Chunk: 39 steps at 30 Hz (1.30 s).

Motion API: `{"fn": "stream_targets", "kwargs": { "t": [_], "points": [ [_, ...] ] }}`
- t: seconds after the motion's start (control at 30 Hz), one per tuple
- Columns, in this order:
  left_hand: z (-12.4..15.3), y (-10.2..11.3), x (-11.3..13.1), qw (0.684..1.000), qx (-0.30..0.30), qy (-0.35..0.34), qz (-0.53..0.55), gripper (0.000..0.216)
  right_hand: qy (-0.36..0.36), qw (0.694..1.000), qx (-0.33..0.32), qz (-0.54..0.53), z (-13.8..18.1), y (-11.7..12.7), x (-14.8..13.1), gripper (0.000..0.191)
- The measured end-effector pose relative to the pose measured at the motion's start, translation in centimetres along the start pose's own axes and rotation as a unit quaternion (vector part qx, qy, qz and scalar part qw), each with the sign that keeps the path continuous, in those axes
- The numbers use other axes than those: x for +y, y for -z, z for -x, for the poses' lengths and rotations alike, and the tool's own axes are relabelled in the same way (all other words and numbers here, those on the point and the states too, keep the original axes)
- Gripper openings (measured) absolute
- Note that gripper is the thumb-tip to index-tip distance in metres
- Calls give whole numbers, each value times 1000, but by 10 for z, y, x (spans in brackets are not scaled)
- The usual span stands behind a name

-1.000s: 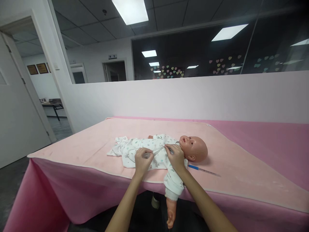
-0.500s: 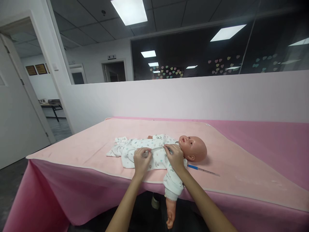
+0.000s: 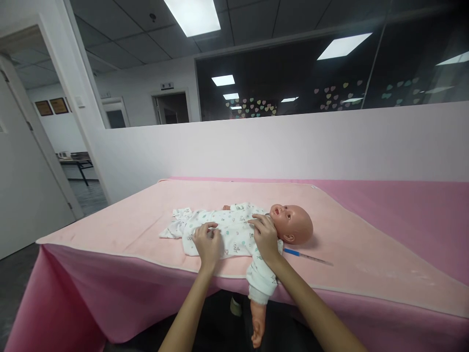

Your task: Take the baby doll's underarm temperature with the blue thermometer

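A baby doll (image 3: pixel 293 225) lies on its back with its head to the right, dressed in a white patterned romper (image 3: pixel 234 234). My left hand (image 3: pixel 208 245) rests over the lower front of the romper, its fingers loosely curved and apart, with nothing seen in them. On the upper chest, close to the doll's chin, lies my right hand (image 3: pixel 265 237), fingers spread against the cloth. The doll's near arm (image 3: pixel 258 318) hangs over the table edge, its sleeve below my right wrist. The cloth directly under both palms is hidden.
A thermometer-like stick with a blue end (image 3: pixel 292 252) lies beside the doll's head. A peach blanket (image 3: pixel 128 210) covers the table over a pink cloth (image 3: pixel 403 210). A white half-wall (image 3: pixel 293 149) stands behind, and a door (image 3: pixel 29 161) at the left.
Both hands were pinching the romper's front, with a fold of cloth drawn between them. Now the fingers have let go, and my left hand has shifted left toward the doll's legs.
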<state>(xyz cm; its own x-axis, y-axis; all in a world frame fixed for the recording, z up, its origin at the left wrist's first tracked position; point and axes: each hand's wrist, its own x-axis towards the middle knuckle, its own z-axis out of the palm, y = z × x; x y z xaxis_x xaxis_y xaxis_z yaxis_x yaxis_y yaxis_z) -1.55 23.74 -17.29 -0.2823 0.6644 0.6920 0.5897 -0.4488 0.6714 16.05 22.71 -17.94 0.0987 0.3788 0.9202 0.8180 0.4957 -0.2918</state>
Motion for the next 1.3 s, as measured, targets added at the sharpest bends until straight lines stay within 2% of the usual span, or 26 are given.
{"fn": "stream_targets", "kwargs": {
  "t": [0.1,0.2,0.3,0.4,0.5,0.57,0.63,0.7,0.8,0.9,1.1,1.23,1.3],
  "points": [
    [2,2,1,1000,-14,-18,-8,19,41,999,-13,-2,4,20,-4,37],
    [2,5,7,998,4,-44,-43,21,72,996,-43,10,15,53,1,33],
    [-5,2,20,989,7,-120,-88,20,46,996,-58,57,33,93,20,25],
    [-23,-14,36,971,-94,-208,-67,23,-18,985,-101,139,51,127,49,19],
    [-40,-46,49,953,-219,-211,-2,26,-74,966,-157,190,65,149,72,17],
    [-45,-68,52,936,-297,-179,59,26,-89,960,-179,199,73,155,82,19],
    [-45,-83,51,920,-358,-135,85,23,-90,957,-171,218,78,155,87,22],
    [-43,-88,49,908,-394,-110,89,22,-92,951,-145,258,81,152,89,25],
    [-41,-84,45,889,-426,-131,103,24,-108,935,-139,307,83,147,89,32],
    [-42,-78,45,875,-449,-141,117,26,-123,928,-170,307,81,147,87,33],
    [-43,-79,45,872,-468,-84,120,32,-137,932,-173,289,81,147,84,32],
    [-41,-79,46,878,-458,-88,107,39,-148,937,-171,266,80,148,83,26],
    [-40,-80,45,885,-444,-91,108,34,-162,940,-176,244,77,149,82,23]
  ]
}}
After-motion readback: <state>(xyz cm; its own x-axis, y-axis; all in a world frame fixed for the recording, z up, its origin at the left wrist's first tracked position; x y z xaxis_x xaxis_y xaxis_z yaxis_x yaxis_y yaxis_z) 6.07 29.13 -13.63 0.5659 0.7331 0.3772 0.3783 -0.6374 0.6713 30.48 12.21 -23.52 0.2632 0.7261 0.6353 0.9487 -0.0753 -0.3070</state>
